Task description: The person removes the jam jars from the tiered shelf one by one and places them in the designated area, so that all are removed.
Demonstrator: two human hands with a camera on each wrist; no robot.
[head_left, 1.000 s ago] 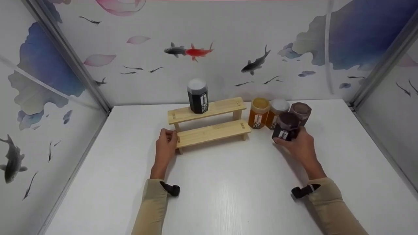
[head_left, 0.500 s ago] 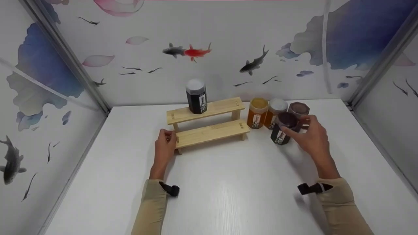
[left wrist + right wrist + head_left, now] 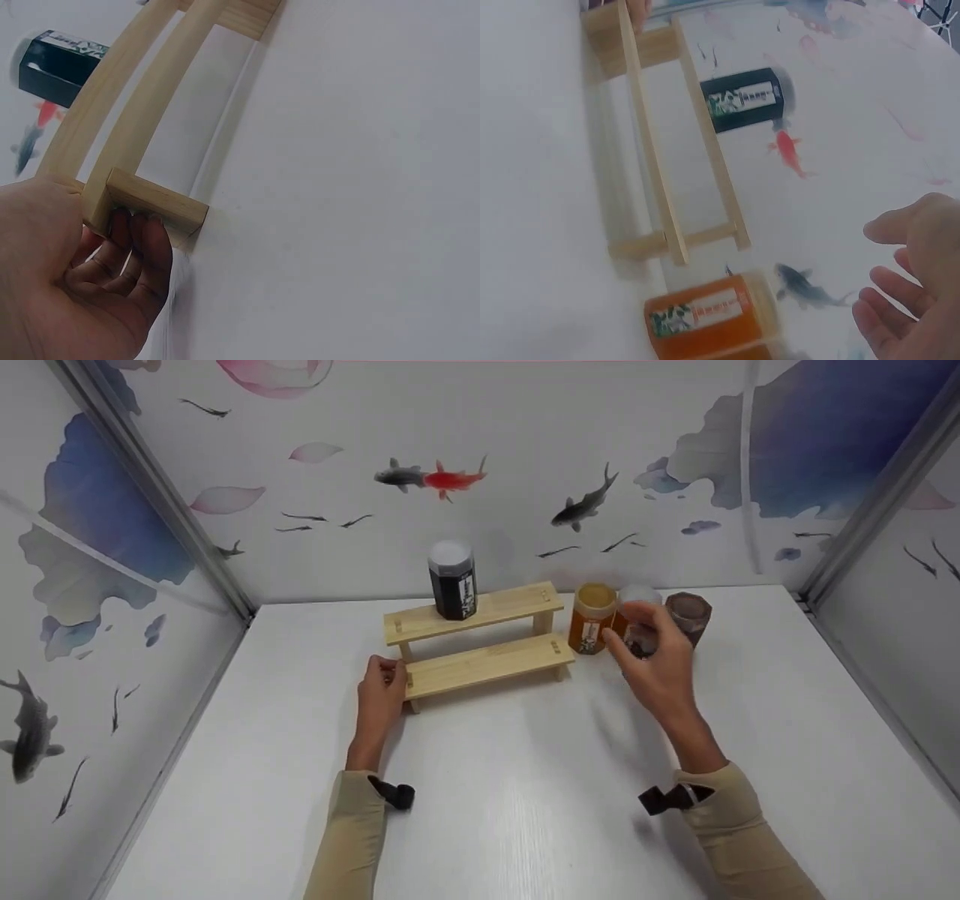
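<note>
Risk 1st: right hand (image 3: 660,667) hovers in a tight bunch of 4 jars at the rack's (image 3: 480,664) right end; a careless sweep could, I judge, knock the orange jar (image 3: 592,619) or the brown jar (image 3: 688,615) over, as they stand close together w/ little room for fingers. Head view is blurred there; wrist view shows the right hand (image 3: 919,292) w/ fingers spread and loose, nothing in the palm. Dark jar (image 3: 640,641) sits on the table (image 3: 525,795) just behind those fingers, half hidden; can't tell if they touch it; a half-made hold could tip it.

Left hand (image 3: 381,690) holds the rack's left end; fingers (image 3: 142,247) curl round the lower step's end block (image 3: 161,201). If that hold slackened, a bump might shift the rack and rock the black jar (image 3: 453,579), which stands upright on the top step toward its left end.

Around: white-lid jar (image 3: 637,594) stands between the orange and brown jars, mostly hidden by the right hand; lower step is bare; fish-print walls (image 3: 525,450) on 3 sides. The orange jar is nearest the rack's right end, so it stands between the dark jar and the steps.
</note>
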